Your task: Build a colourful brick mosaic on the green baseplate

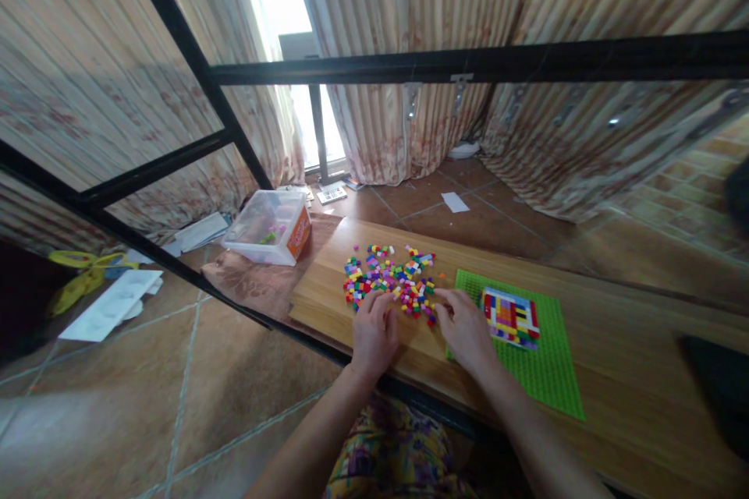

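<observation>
A loose heap of small multicoloured toy bricks [389, 277] lies spread on a wooden board. My left hand [373, 334] is at the heap's near edge, its bent fingers reaching among the bricks and the thumb apart from them. My right hand [466, 331] is by the heap's right side, over the left edge of a green studded baseplate [550, 359]. Its index finger and thumb are curved with a gap between them, and no brick shows in it. On the baseplate, right of that hand, sits a flat build of red, white, yellow and blue bricks [510, 317].
Left of the wooden board [620, 343] stands a clear plastic box [263, 242] with an orange label and a few pieces inside. A black metal bar [409, 66] crosses beyond the board. A dark object [717, 382] lies at the right. Papers [111, 304] lie on the tiled floor.
</observation>
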Demonstrator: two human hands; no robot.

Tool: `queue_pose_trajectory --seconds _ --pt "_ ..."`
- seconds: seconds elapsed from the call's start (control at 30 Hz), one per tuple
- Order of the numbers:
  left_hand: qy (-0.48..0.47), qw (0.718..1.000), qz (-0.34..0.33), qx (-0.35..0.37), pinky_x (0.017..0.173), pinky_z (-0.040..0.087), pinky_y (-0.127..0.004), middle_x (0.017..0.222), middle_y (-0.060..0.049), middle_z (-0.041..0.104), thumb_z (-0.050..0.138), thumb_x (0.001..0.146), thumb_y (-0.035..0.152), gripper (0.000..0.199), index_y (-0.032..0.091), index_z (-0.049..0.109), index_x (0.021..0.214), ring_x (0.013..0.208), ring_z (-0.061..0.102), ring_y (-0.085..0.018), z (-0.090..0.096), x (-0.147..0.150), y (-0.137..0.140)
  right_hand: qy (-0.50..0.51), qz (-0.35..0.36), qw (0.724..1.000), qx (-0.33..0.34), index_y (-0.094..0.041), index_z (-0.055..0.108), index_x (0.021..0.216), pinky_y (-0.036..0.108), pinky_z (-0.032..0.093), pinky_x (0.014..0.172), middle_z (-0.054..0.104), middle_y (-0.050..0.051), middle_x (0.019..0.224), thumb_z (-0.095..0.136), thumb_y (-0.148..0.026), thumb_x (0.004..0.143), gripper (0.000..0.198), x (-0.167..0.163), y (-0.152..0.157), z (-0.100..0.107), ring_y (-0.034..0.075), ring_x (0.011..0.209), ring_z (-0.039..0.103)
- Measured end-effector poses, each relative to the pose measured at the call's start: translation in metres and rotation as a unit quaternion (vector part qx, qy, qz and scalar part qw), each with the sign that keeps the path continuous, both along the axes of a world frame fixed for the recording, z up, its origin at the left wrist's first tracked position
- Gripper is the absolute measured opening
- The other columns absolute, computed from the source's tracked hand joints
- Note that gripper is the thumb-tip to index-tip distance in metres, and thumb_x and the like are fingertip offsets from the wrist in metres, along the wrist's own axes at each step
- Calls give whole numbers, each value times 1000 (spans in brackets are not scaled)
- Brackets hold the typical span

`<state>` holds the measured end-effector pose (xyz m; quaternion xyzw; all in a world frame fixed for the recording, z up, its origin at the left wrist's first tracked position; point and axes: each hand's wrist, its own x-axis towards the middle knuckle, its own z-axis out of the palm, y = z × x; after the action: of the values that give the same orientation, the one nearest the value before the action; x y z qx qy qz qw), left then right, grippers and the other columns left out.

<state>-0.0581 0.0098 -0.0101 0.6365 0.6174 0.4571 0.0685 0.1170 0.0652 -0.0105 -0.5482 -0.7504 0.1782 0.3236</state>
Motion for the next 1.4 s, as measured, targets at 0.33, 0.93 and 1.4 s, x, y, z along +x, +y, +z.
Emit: queue_pose_trajectory --seconds 0.33,0.93,1.4 --pt "70 977 180 -92 112 36 -53 147 -22 46 51 93 38 49 12 52 135 137 44 -34 -10 -76 50 -43 -8 999 20 -10 61 123 42 39 106 61 18 126 37 -30 93 44 -31 101 7 26 123 52" --pt "110 984 -79 -114 114 37 -41 133 -10 62 48 97 42 40 19 59 128 130 52 -23 -4 -69 109 -11 117 992 -39 -15 68 116 45 39 110 63 15 132 39 -39 96 43 -50 88 -13 25 124 56" --pt "-112 989 91 -31 105 45 -39 116 -10 69 41 100 40 36 18 67 113 115 60 -22 1 -24 93 140 23 986 -86 -18 68 108 37 50 91 70 11 114 38 -42 96 40 -20 50 5 22 103 65"
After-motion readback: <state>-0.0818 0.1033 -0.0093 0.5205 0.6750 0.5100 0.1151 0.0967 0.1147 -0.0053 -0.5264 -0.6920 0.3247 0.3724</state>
